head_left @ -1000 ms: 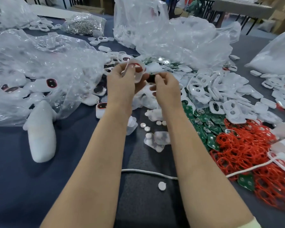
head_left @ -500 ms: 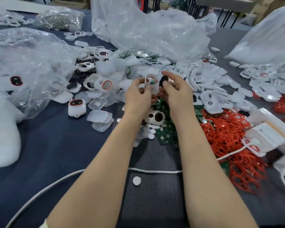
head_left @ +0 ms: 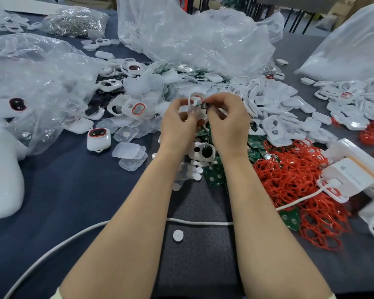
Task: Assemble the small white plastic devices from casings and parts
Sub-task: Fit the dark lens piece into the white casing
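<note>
While set fingertip to fingertip, left hand (head_left: 178, 123) and right hand (head_left: 227, 120) both pinch. White casing (head_left: 192, 104): in left fingers, long axis upright, open face toward right hand. Small dark part (head_left: 204, 105): between right fingertips, at casing's edge.

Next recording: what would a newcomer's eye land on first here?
Centre frame, the left hand and right hand meet above the table, the left gripping a white casing while the right pinches a small dark part beside it. To the right sprawls a bright heap of red rings, and crumpled clear plastic bags loom behind.
</note>
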`<control>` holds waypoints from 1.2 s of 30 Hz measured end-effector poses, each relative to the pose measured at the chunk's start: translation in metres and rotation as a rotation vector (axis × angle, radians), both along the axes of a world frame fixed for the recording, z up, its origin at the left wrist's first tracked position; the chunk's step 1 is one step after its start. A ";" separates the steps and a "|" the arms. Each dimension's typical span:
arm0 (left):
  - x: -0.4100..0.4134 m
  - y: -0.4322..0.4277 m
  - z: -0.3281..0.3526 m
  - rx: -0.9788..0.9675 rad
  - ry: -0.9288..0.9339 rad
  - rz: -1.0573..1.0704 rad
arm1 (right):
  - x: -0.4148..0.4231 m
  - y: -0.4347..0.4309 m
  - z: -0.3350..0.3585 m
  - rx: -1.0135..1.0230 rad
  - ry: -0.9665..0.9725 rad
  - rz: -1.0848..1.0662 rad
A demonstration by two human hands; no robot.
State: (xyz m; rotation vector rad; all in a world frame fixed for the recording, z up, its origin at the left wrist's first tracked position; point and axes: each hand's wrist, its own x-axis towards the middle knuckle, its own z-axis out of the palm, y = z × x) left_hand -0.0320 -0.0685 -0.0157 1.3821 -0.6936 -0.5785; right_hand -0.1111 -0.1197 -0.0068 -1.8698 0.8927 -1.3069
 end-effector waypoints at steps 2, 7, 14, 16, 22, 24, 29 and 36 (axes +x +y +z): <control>0.000 0.000 0.000 -0.020 0.000 0.004 | 0.000 0.000 0.000 -0.057 0.012 -0.020; 0.001 0.000 0.000 0.008 -0.066 0.036 | 0.000 -0.001 0.000 -0.121 0.095 -0.013; -0.002 0.002 0.003 0.051 -0.176 0.008 | 0.001 0.000 0.001 0.009 -0.010 0.014; -0.002 0.002 0.003 0.058 -0.177 0.003 | 0.000 -0.001 0.001 0.066 -0.035 0.014; -0.001 0.001 0.003 0.035 -0.050 0.027 | -0.003 -0.003 0.007 0.165 -0.078 0.025; -0.001 0.001 0.002 0.019 -0.006 0.028 | -0.005 -0.002 0.007 0.158 -0.076 0.003; 0.001 0.000 0.002 0.027 -0.021 0.055 | -0.005 -0.002 0.008 0.297 -0.204 0.082; 0.002 -0.001 0.001 0.048 -0.053 0.078 | -0.002 -0.002 0.004 0.305 -0.183 0.088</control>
